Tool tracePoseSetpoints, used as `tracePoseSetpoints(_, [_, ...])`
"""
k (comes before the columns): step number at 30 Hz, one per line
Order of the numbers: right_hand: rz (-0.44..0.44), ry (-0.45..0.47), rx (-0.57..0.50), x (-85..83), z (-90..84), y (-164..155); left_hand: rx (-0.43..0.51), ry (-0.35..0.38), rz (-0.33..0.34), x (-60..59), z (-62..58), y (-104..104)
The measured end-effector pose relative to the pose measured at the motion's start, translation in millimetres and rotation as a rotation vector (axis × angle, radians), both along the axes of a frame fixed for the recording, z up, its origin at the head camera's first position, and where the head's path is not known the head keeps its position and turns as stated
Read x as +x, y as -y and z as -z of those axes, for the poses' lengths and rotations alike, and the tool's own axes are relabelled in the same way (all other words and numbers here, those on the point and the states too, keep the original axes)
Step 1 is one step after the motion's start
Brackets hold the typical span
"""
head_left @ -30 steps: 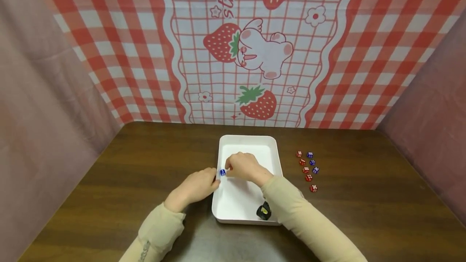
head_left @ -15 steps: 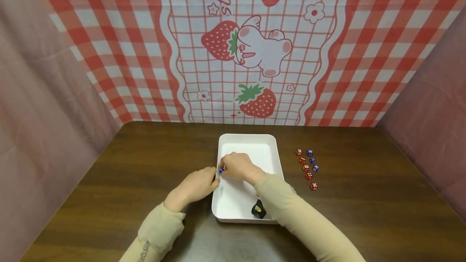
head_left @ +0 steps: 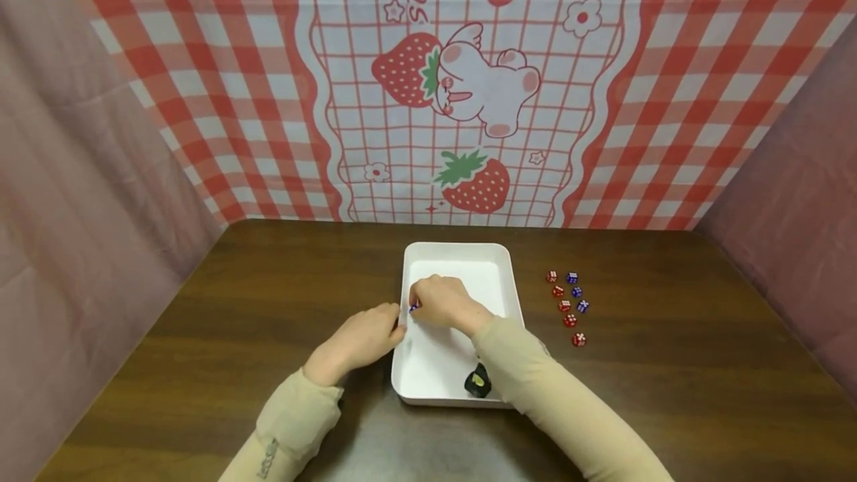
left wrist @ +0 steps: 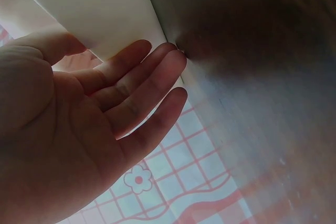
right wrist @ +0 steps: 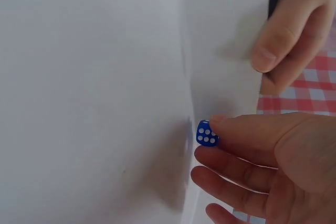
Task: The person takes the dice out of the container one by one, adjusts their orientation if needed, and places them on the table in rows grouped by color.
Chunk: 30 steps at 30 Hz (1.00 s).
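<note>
A blue die with white pips (right wrist: 206,134) is pinched between the thumb and index finger of my right hand (head_left: 440,302). It is held by the left inner wall of a white tray (head_left: 445,389); in the head view the fingers mostly hide it. At the tray's left side, my left hand (head_left: 358,337) holds the rim, its thumb (right wrist: 273,51) over the inside and its fingers (left wrist: 157,85) along the outer wall.
Right of the tray, several red dice (head_left: 565,306) and several blue dice (head_left: 577,292) lie on the brown table (head_left: 268,274). A black object with a yellow-green mark (head_left: 477,381) shows beside the right cuff. A strawberry-print cloth (head_left: 469,117) hangs behind.
My right hand has moved slightly left to the tray's left wall and taken hold of the blue die, which was in plain view beside its fingertips. My left hand has stayed at the rim.
</note>
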State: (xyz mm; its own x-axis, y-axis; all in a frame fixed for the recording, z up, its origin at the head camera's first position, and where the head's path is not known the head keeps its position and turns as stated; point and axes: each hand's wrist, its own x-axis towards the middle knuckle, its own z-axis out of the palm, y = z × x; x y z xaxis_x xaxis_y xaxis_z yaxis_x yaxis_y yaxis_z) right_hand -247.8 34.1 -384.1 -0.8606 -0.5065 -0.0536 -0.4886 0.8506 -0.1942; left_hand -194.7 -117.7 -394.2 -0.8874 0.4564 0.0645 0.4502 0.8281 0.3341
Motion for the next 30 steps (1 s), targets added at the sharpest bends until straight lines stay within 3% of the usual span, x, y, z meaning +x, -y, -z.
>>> tracePoseSetpoints(17, [0.029, -0.125, -0.053, 4.0, -21.8, -23.5, -0.023, 0.017, -0.005, -2.1, 0.2, -1.2])
tracePoseSetpoints(30, [0.058, -0.161, -0.085, 8.8, -38.8, -47.0, -0.024, 0.031, -0.004, -1.9, -0.5, -1.5])
